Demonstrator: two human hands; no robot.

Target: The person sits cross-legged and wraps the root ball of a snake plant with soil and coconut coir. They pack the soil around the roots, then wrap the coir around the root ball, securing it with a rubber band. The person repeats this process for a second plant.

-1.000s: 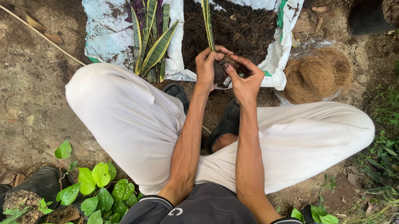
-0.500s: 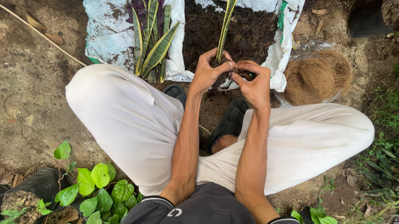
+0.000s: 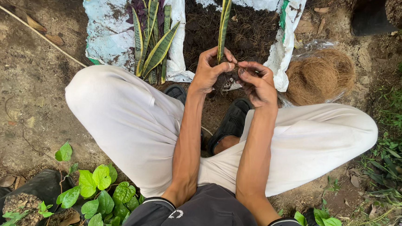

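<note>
I squat in white trousers over bare ground. My left hand (image 3: pixel 209 70) grips the base of a long, narrow green-and-yellow striped leaf cutting (image 3: pixel 225 16) that stands upright. My right hand (image 3: pixel 258 84) is right beside it, fingers curled and pinching at the dark roots and soil (image 3: pixel 226 80) at the cutting's bottom. Both hands hover just in front of an open white sack (image 3: pixel 286 44) filled with dark, fibrous potting soil (image 3: pixel 250 30).
A clump of striped leaves with purple foliage (image 3: pixel 152 38) stands left of the sack. A brown coconut-fibre ball (image 3: pixel 319 76) lies to the right. A black pot (image 3: pixel 379 14) sits at top right. Green leafy plants in black bags (image 3: pixel 96 197) grow at lower left. My black sandals (image 3: pixel 230 124) rest below my hands.
The leaf cutting has swung from leaning left to standing upright. Both hands have closed in tighter around its base, and the right fingers have shifted onto the roots.
</note>
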